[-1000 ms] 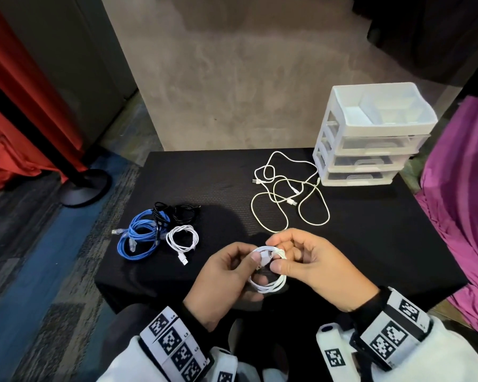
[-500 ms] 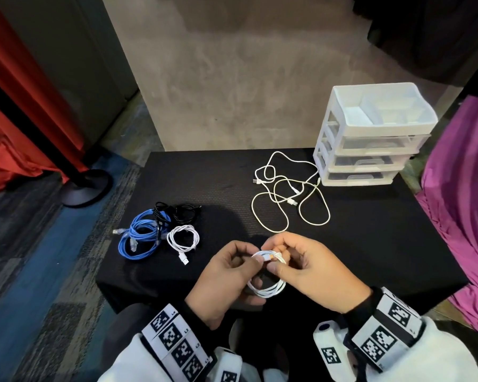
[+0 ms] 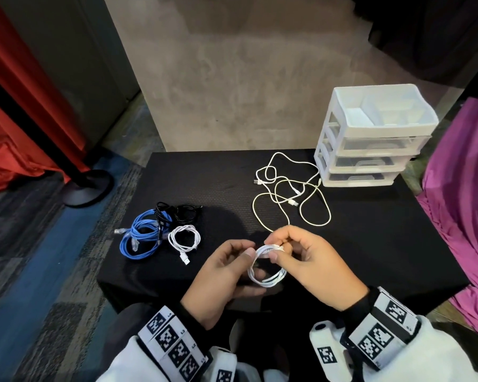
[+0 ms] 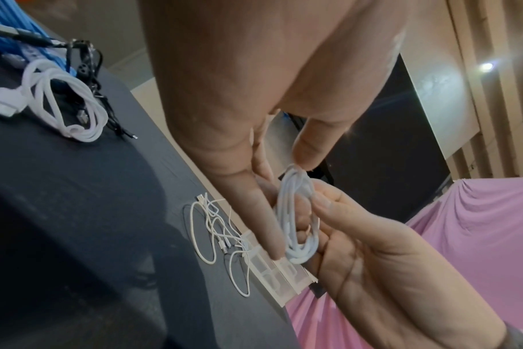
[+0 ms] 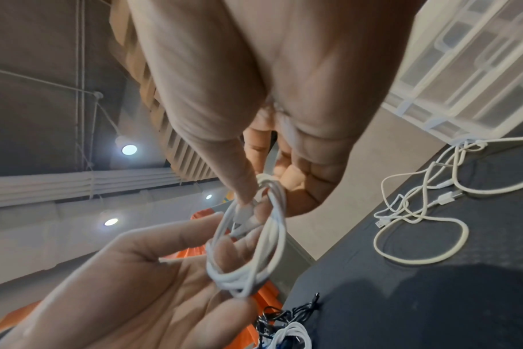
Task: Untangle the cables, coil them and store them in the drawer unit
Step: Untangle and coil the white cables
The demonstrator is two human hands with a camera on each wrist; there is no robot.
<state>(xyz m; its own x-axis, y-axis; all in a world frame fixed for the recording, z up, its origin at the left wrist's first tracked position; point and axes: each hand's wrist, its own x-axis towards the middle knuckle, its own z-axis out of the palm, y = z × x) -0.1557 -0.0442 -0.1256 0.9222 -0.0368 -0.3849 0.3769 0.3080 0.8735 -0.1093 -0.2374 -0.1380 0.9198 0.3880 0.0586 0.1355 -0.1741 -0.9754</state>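
Both hands hold a small white cable coil [image 3: 268, 268] just above the table's near edge. My left hand [image 3: 226, 274] pinches the coil's top left between thumb and fingers, with fingers through the loop [image 5: 242, 255]. My right hand [image 3: 301, 257] pinches the coil's top, where the cable end wraps round the loops [image 4: 296, 212]. Loose, tangled white cables [image 3: 290, 194] lie further back in front of the white drawer unit [image 3: 370, 139], whose drawers are closed. A blue coil [image 3: 141, 238], a black coil [image 3: 177, 210] and a white coil [image 3: 184, 238] lie at the left.
The black table [image 3: 370, 230] ends just below my hands. A purple cloth [image 3: 464, 202] hangs at the right. A red curtain and a round stand base [image 3: 86, 186] are on the floor at the left.
My hands have shifted slightly while working the cable end around the top of the coil. The coil hangs a little lower between them. Nothing else on the table has moved.
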